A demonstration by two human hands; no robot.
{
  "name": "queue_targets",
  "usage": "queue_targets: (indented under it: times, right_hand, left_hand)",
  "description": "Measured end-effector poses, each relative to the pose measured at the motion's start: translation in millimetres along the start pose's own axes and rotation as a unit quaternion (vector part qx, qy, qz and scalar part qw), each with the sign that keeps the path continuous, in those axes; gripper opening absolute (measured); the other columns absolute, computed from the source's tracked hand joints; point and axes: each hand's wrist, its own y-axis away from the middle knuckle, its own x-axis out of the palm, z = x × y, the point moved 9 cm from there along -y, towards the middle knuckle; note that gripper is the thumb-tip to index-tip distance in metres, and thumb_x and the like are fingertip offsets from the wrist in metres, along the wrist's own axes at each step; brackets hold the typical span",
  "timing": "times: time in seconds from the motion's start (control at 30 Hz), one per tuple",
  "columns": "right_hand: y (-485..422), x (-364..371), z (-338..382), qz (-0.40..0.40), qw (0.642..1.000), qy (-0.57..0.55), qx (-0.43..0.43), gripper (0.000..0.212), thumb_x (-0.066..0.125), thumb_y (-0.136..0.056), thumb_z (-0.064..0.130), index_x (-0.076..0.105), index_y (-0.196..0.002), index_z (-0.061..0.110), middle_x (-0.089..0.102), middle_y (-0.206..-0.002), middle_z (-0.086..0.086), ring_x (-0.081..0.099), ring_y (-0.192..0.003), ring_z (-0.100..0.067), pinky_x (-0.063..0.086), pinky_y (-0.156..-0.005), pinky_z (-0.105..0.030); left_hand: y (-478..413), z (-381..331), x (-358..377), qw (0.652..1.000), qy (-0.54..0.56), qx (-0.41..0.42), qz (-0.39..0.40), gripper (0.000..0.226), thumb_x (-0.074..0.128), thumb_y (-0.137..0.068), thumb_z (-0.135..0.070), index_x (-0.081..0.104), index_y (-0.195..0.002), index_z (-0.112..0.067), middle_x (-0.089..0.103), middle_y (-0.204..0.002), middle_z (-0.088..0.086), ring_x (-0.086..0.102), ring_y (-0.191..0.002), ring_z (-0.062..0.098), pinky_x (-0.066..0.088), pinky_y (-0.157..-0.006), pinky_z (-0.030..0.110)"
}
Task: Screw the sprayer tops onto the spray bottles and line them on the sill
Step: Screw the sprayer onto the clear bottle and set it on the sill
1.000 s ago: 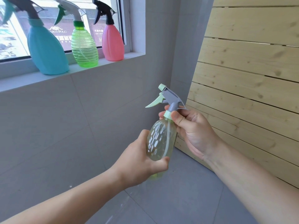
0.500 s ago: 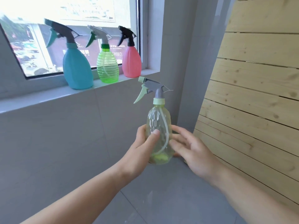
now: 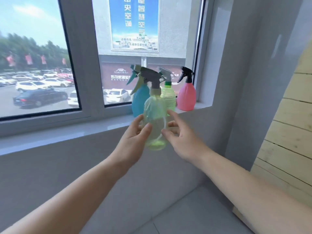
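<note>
The left hand (image 3: 133,141) holds a clear pale bottle (image 3: 155,119) up in the air, just in front of the sill (image 3: 67,132). Its thumb and fingers curl round the bottle. A grey sprayer top (image 3: 150,76) sits on the bottle. The right hand (image 3: 182,142) is open wide, with its fingers spread right beside the bottle. A blue bottle (image 3: 139,100), a ribbed green bottle (image 3: 169,97) and a pink bottle (image 3: 186,97) stand on the sill.

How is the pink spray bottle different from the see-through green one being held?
The pink bottle is solid coloured; the held bottle is see-through. The pink bottle has a black sprayer; the held bottle's is grey. The pink bottle stands on the sill; the held bottle is up in the air in the left hand. Both are upright with sprayers on.
</note>
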Motion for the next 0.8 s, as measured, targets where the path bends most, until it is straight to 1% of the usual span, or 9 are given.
queue_targets:
  times: [0.03, 0.1, 0.2, 0.3, 0.33, 0.43, 0.5, 0.67, 0.8]
  right_hand:
    - [-12.8, 10.7, 8.8, -0.001, 1.0, -0.006, -0.01, 0.058, 0.061, -0.095, 0.029, 0.036, -0.143, 0.049, 0.056, -0.116, 0.007, 0.061, -0.109, -0.006, 0.05, -0.088, -0.019]
    - [-34.3, 31.1, 19.8, 0.002, 1.0, -0.017, -0.017, 0.058, 0.062, -0.094, 0.027, 0.038, -0.144, 0.044, 0.057, -0.114, 0.008, 0.061, -0.108, -0.007, 0.051, -0.091, -0.023]
    - [-60.5, 58.8, 28.5, 0.004, 1.0, -0.02, -0.023, 0.066, 0.065, -0.091, 0.032, 0.034, -0.148, 0.043, 0.059, -0.125, 0.002, 0.061, -0.11, -0.013, 0.053, -0.095, -0.033]
    - [-78.3, 79.0, 35.2, 0.003, 1.0, -0.012, -0.023, 0.066, 0.065, -0.091, 0.033, 0.034, -0.148, 0.041, 0.059, -0.126, 0.001, 0.062, -0.109, -0.014, 0.052, -0.094, -0.033]
    - [-83.5, 84.5, 37.2, 0.001, 1.0, -0.016, -0.024, 0.064, 0.065, -0.091, 0.032, 0.035, -0.148, 0.039, 0.059, -0.124, 0.001, 0.062, -0.107, -0.015, 0.053, -0.09, -0.031]
    - [-93.7, 89.3, 40.4, -0.018, 0.999, -0.015, -0.027, 0.058, 0.066, -0.091, 0.029, 0.043, -0.144, 0.033, 0.061, -0.114, 0.006, 0.065, -0.098, -0.013, 0.053, -0.084, -0.028]
    - [-99.6, 92.0, 39.9, -0.023, 0.999, -0.016, -0.026, 0.056, 0.067, -0.09, 0.028, 0.046, -0.142, 0.031, 0.061, -0.11, 0.009, 0.065, -0.093, -0.009, 0.052, -0.082, -0.026]
    - [-111.6, 100.6, 36.4, -0.028, 0.999, -0.005, -0.021, 0.053, 0.068, -0.088, 0.03, 0.05, -0.137, 0.032, 0.066, -0.114, 0.006, 0.068, -0.098, -0.014, 0.055, -0.091, -0.042]
    - [-118.2, 104.2, 35.2, -0.033, 0.999, 0.0, -0.017, 0.049, 0.07, -0.087, 0.028, 0.053, -0.133, 0.031, 0.068, -0.114, 0.005, 0.069, -0.097, -0.015, 0.056, -0.09, -0.045]
  left_hand:
    - [-7.3, -5.8, -17.0, 1.0, -0.017, 0.006, -0.015, 0.05, 0.053, -0.106, -0.029, 0.041, -0.154, -0.027, 0.069, -0.11, -0.009, 0.064, -0.082, -0.012, 0.044, -0.078, 0.016]
    - [-19.3, -15.4, -44.4, 0.998, -0.042, 0.015, -0.037, 0.05, 0.056, -0.105, -0.027, 0.041, -0.153, -0.024, 0.069, -0.107, -0.007, 0.064, -0.081, -0.008, 0.046, -0.073, 0.015]
    - [-35.3, -21.5, -75.4, 0.997, -0.054, 0.021, -0.056, 0.048, 0.057, -0.104, -0.019, 0.044, -0.151, -0.02, 0.071, -0.102, -0.004, 0.069, -0.073, -0.009, 0.051, -0.064, 0.008]
    - [-50.6, -14.2, -98.9, 0.996, -0.062, 0.001, -0.067, 0.051, 0.059, -0.104, -0.022, 0.045, -0.152, -0.02, 0.075, -0.115, 0.002, 0.074, -0.099, 0.012, 0.056, -0.085, 0.025]
    - [-54.9, -12.0, -104.9, 0.995, -0.065, -0.004, -0.069, 0.051, 0.059, -0.104, -0.024, 0.045, -0.153, -0.02, 0.074, -0.119, 0.003, 0.073, -0.102, 0.015, 0.056, -0.086, 0.027]
    - [-64.3, -6.2, -115.1, 0.994, -0.073, -0.02, -0.081, 0.052, 0.058, -0.103, -0.03, 0.045, -0.153, -0.023, 0.069, -0.129, 0.007, 0.067, -0.097, 0.012, 0.048, -0.073, 0.021]
    - [-70.4, -2.9, -120.0, 0.993, -0.07, -0.025, -0.087, 0.053, 0.058, -0.103, -0.031, 0.044, -0.153, -0.025, 0.066, -0.134, 0.009, 0.066, -0.102, 0.013, 0.046, -0.072, 0.02]
    - [-81.7, 0.4, -127.0, 0.992, -0.083, -0.018, -0.095, 0.047, 0.057, -0.103, -0.033, 0.05, -0.149, -0.03, 0.071, -0.121, 0.009, 0.071, -0.105, 0.021, 0.048, -0.072, 0.023]
    - [-88.2, 1.9, -134.7, 0.988, -0.106, -0.013, -0.11, 0.046, 0.059, -0.102, -0.034, 0.052, -0.147, -0.028, 0.072, -0.119, 0.008, 0.071, -0.106, 0.023, 0.049, -0.072, 0.025]
